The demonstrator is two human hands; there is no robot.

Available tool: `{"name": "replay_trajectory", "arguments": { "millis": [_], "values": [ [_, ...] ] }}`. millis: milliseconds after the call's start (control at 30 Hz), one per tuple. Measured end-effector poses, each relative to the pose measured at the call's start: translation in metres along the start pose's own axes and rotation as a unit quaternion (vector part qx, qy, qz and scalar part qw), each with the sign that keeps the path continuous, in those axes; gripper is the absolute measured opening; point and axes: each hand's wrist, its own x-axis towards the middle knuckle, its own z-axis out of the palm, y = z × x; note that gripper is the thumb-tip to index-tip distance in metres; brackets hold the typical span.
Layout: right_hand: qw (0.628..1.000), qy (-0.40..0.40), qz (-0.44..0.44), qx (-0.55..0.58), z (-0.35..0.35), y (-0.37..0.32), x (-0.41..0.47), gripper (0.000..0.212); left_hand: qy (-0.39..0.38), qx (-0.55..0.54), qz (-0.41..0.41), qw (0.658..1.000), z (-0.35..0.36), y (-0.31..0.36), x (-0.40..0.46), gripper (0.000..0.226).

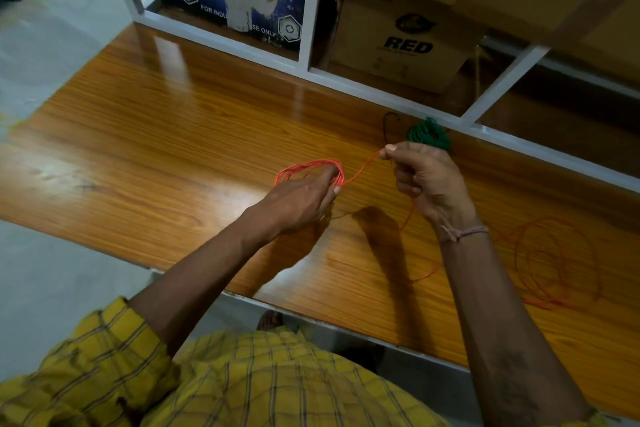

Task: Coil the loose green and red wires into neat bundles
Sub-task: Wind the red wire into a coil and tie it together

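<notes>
A small red coil [309,168] is being held by the left hand [300,197], its fingers curled through the loops. From it, a strand of red wire [363,168] is being pinched at two o'clock between thumb and forefinger of the right hand [424,180]. The green bundle [429,133] is lying just behind that hand; loose red loops [554,260] are lying at four o'clock on the wooden table [173,135].

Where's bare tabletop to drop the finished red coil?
Free: the broad left stretch of table, from the left hand to the left edge. Crowded: right side, with loose red wire near the front edge and the green bundle beyond the right hand.
</notes>
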Motion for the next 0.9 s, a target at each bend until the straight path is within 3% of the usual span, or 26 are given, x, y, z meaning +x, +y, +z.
{"name": "replay_trajectory", "arguments": {
  "millis": [100, 167, 233, 333, 633, 733, 833, 900],
  "values": [
    [0.999, -0.001, -0.033, -0.028, -0.001, -0.002, 0.007, 0.015, -0.033, -0.061, 0.034, 0.997, -0.001, 0.001, -0.003, 0.034],
    [0.998, 0.006, -0.056, -0.04, -0.001, 0.001, 0.013, 0.016, -0.105, -0.174, 0.025, 0.979, -0.005, 0.004, -0.008, 0.041],
    [0.997, 0.016, -0.068, -0.044, -0.001, 0.008, 0.018, 0.016, -0.166, -0.337, 0.017, 0.926, -0.012, 0.01, -0.015, 0.042],
    [0.997, 0.022, -0.059, -0.037, 0.002, 0.024, 0.022, 0.019, -0.198, -0.519, 0.053, 0.83, -0.021, 0.012, -0.023, 0.043],
    [0.997, -0.032, -0.003, -0.064, 0.031, 0.08, 0.0, 0.021, -0.176, -0.784, 0.079, 0.59, -0.024, 0.012, -0.016, 0.052],
    [0.993, -0.083, 0.003, -0.082, 0.042, 0.08, -0.02, 0.034, -0.135, -0.817, 0.063, 0.557, -0.026, 0.008, -0.007, 0.051],
    [0.964, -0.159, 0.031, -0.21, 0.047, 0.069, -0.04, 0.03, -0.082, -0.838, 0.036, 0.538, -0.028, 0.007, 0.001, 0.049],
    [0.933, -0.203, 0.046, -0.293, 0.049, 0.058, -0.055, 0.027, -0.031, -0.832, 0.012, 0.554, -0.03, 0.008, 0.008, 0.048]
  ]
}}
